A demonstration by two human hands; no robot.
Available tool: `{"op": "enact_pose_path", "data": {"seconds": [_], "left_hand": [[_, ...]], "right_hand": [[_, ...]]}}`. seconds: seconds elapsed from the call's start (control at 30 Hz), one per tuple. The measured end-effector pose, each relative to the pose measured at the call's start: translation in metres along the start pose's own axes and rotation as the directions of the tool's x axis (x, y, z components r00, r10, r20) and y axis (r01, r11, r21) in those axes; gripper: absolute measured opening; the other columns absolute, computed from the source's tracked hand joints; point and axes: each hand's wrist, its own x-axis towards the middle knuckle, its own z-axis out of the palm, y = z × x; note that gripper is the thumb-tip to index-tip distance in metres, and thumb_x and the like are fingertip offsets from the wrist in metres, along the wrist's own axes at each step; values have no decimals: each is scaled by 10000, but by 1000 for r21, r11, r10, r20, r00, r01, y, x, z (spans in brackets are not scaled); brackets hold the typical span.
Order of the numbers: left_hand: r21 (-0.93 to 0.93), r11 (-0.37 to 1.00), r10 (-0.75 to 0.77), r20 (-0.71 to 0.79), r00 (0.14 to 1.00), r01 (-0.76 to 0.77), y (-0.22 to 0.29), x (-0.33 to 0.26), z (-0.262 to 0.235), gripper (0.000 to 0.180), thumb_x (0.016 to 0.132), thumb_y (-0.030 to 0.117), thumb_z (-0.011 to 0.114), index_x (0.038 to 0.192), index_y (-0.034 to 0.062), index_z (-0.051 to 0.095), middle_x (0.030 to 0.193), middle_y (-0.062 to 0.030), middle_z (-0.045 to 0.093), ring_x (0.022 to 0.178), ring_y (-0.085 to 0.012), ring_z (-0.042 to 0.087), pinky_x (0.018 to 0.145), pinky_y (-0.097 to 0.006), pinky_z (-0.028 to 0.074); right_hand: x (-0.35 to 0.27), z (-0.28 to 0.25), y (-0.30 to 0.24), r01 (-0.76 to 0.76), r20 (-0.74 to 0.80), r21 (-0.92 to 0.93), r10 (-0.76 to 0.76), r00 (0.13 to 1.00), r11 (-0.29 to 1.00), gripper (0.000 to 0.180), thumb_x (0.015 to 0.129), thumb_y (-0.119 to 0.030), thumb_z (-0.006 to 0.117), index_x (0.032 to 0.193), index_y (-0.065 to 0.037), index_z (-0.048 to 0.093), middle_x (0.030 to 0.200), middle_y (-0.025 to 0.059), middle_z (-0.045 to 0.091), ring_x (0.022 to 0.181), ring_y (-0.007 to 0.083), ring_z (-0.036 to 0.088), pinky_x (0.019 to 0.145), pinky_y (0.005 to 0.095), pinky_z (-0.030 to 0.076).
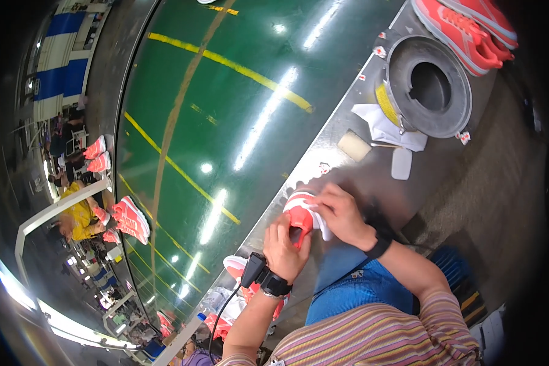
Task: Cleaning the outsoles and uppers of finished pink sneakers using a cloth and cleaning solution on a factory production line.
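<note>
A coral sneaker (299,218) with a white sole is held over the edge of the metal bench. My left hand (285,251) is closed round its heel end, by the dark shoe opening. My right hand (343,215) is at the shoe's far right side, fingers pinched close to the white sole. A white piece (322,228) shows under those fingers; whether it is cloth or part of the shoe I cannot tell. What lies between the fingertips is hidden.
On the bench are a round grey metal pot (396,73), a white cloth (381,127), a beige block (354,146), a white pad (401,163) and a coral pair (460,30). More coral shoes (236,266) lie near my left forearm. Beyond, shoes (130,219) stand along the green surface.
</note>
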Motion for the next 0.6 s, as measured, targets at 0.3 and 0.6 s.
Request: {"op": "enact_pose_path", "data": {"seconds": [0.3,0.6], "left_hand": [[-43,999,-29,32,999,30,0,1,-3,515,631,98,732,1083,21,497,1070,-162,566,897,-332,562,765,-392,465],[-69,996,-58,77,995,63,5,7,0,513,639,70,699,1108,21,495,1132,-146,533,913,-335,542,770,-396,467]], "right_hand": [[52,-11,-5,161,546,-127,-67,835,979,108,756,-13,584,837,-13,656,776,131,529,755,293,547,676,358,438],[46,-15,-2,120,388,-79,-80,918,990,149,769,-4,569,891,-24,652,804,121,531,771,289,544,685,354,438]]}}
